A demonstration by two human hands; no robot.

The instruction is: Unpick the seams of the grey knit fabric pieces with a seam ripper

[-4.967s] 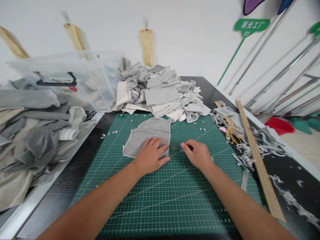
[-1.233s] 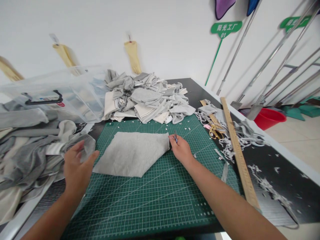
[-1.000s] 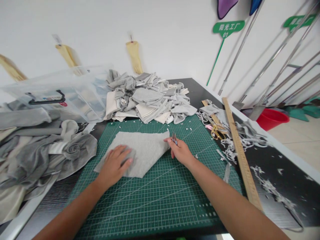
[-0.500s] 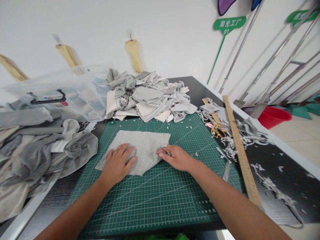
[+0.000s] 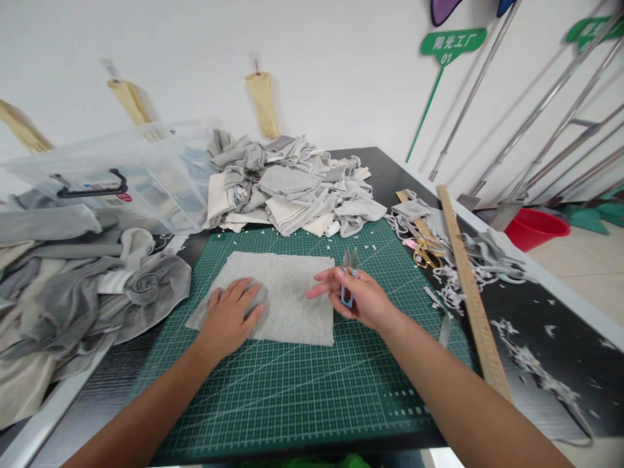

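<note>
A: Nearest to us on the desk we see the green cutting mat (image 5: 302, 396), its front edge running along the desk's front edge. What do the hands do on it?

B: Our left hand (image 5: 229, 318) lies flat, fingers spread and relaxed, pressing on the left part of the grey fabric piece (image 5: 287, 299). The fabric lies flat around the middle of the mat, a little toward its left edge.

A: And the right hand (image 5: 358, 299)?

B: It is closed around a pair of blue thread snips (image 5: 348, 276), blades pointing up and standing apart, while its forefinger stretches out over the fabric's right edge.

A: To the right we see a long wooden ruler (image 5: 470, 296) lying along the desk's right edge, amid strips of trimmings (image 5: 517, 354).

B: Beyond the snips, gold-handled scissors (image 5: 426, 250) rest just beside the ruler, near the mat's far right corner.

A: On the left edge we see heaped grey cloth (image 5: 73, 286), and behind it a clear plastic bin (image 5: 117, 175).

B: Farthest, at the desk's back edge, sits a pile of grey and cream fabric pieces (image 5: 292, 185), touching the mat's far edge.
</note>
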